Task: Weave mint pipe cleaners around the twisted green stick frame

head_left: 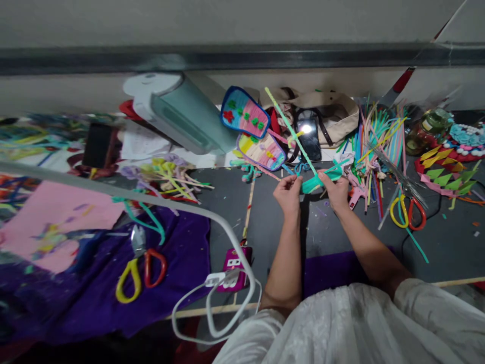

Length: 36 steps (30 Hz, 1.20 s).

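Between my two hands is a flat teal piece made of fuzzy pipe cleaners. My left hand pinches its left end, fingertips pressed together. Thumb and fingers of my right hand close on its right side. A long pale green pipe cleaner slants up and left from the piece. Just beyond my hands lie a blue-edged pipe-cleaner panel with a red flower and a yellow-and-pink striped panel, partly under it.
To the right lie bundled pipe cleaners, yellow-and-red-handled scissors and a glass jar. A phone rests by a beige bag. At left are other scissors, a purple power strip with a white cable and a grey-green box-shaped device.
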{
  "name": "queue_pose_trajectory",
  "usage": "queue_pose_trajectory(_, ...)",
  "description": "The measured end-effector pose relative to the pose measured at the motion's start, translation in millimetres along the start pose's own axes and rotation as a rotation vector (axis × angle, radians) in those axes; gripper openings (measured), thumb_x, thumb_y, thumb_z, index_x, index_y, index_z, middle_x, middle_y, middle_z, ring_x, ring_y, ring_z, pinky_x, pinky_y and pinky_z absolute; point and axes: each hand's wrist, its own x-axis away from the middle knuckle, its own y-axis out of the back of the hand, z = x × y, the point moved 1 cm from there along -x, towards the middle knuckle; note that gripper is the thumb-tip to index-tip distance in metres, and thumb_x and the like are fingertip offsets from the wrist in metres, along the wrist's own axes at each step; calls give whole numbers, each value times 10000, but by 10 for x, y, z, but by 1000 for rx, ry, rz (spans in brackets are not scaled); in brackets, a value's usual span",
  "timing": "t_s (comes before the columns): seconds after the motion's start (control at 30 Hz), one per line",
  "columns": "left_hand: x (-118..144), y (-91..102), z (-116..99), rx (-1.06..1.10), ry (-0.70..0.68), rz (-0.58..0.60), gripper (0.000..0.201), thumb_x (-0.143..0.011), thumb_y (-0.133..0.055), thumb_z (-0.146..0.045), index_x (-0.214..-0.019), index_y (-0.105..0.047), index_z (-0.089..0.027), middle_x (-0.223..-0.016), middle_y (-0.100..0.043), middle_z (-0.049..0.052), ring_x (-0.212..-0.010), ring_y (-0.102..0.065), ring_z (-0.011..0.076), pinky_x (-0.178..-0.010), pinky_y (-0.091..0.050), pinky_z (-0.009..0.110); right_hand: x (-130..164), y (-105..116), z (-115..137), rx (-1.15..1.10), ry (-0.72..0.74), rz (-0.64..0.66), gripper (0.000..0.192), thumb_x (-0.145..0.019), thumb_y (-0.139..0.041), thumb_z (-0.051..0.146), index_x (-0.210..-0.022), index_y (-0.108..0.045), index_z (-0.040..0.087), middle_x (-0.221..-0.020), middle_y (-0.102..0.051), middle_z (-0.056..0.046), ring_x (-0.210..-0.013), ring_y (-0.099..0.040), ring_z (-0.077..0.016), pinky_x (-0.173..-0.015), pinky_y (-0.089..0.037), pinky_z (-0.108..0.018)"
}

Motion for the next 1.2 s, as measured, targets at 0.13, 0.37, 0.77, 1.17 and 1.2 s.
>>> queue_pose_trajectory(0.13, -19, 22, 25, 32, 82, 27, 251, -610, -887, -296, -727, -723, -146, -626, -627, -26, -551, -522, 75, -549, -409, 200, -7, 12, -38, -5, -21, 0, 273, -723, -786, 468, -808, -788, 209, -795, -778, -8, -747, -694, -175, -754, -574, -319)
queue_pose_trajectory(0.37, -84, 55, 80, 278, 481, 238, 342, -651, -911, -347, -780, -651, -167, -666, -626, -11, -586, -595, 115, -618, -534, 267, -39, 17, -41, -55, -83, -15, 306, -699, -794, 488, -808, -786, 202, -773, -762, -8, -726, -669, -162, -742, -557, -309)
queue_pose_trajectory(0.77, -10, 68, -20, 493, 659, 478, 268, -865, -756, -369, -805, -557, -199, -725, -527, -9, -691, -617, 143, -787, -593, 350, -59, -8, -35, -134, -111, -22, 328, -669, -819, 504, -757, -762, 193, -751, -757, -16, -713, -667, -160, -750, -558, -312)
queue_pose_trajectory(1.17, -37, 15, -6, 346, 429, 295, 417, -517, -958, -329, -740, -646, -167, -664, -628, -25, -566, -574, 103, -615, -497, 255, -11, 28, -27, 38, 54, -9, 257, -766, -769, 473, -805, -797, 221, -803, -785, -10, -736, -711, -170, -741, -576, -309)
queue_pose_trajectory(1.2, -25, 2, -5, 304, 383, 283, 430, -509, -958, -342, -737, -638, -167, -652, -617, -33, -552, -557, 98, -606, -485, 254, -1, 23, -7, 61, 75, -4, 253, -773, -763, 475, -791, -795, 225, -792, -784, -8, -730, -712, -171, -743, -579, -313)
